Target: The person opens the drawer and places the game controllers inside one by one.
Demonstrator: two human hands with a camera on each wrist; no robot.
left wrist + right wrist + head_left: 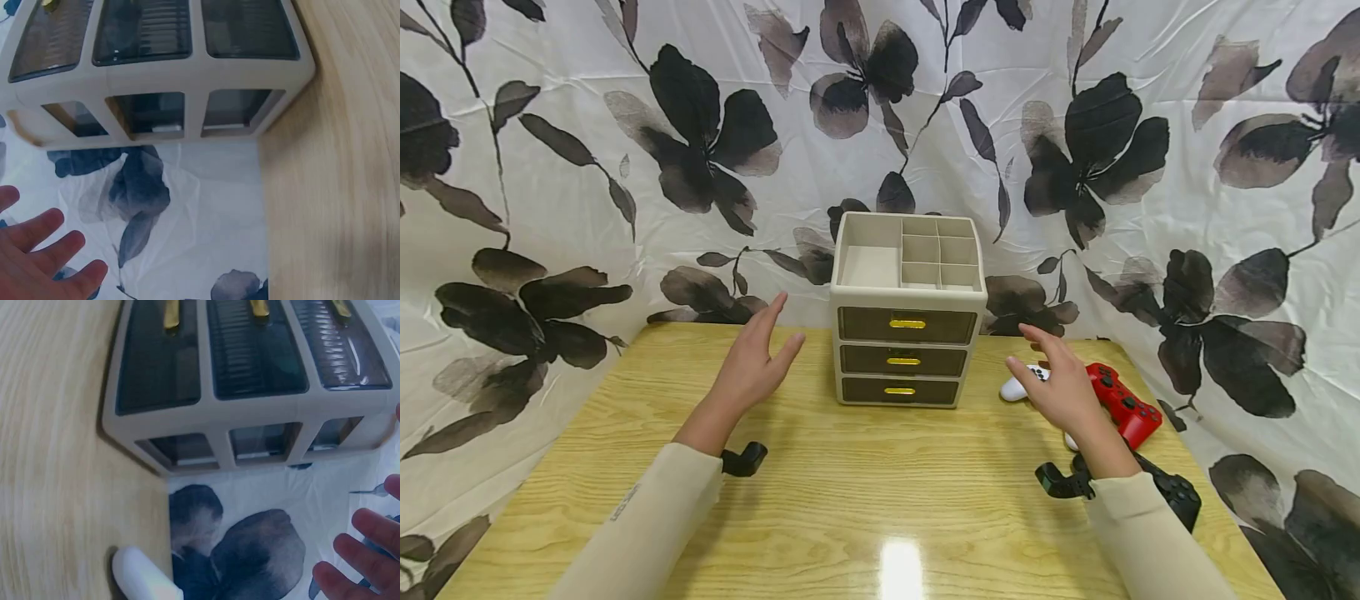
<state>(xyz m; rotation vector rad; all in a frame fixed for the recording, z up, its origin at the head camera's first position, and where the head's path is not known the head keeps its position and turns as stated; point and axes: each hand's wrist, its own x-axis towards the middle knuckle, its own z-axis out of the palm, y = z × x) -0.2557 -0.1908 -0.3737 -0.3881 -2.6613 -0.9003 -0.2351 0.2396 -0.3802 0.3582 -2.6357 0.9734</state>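
Note:
A cream desktop organizer [908,293] with three dark see-through drawers and gold handles stands at the back of the table. Its top is split into one large and several small compartments. To its left my left hand [752,362] hovers with fingers spread, holding nothing. My right hand [1060,383] is raised on the other side, fingers apart, in front of a white game controller [1015,388] that it partly hides. Both wrist views show the organizer's side, with the left fingers [47,250] and the right fingers [369,540] apart from it.
Beyond the right hand lie a red game controller [1123,404] and a black game controller [1180,492], the latter partly behind the forearm. The wooden table [850,492] meets a floral cloth [760,200] hanging behind and at the sides.

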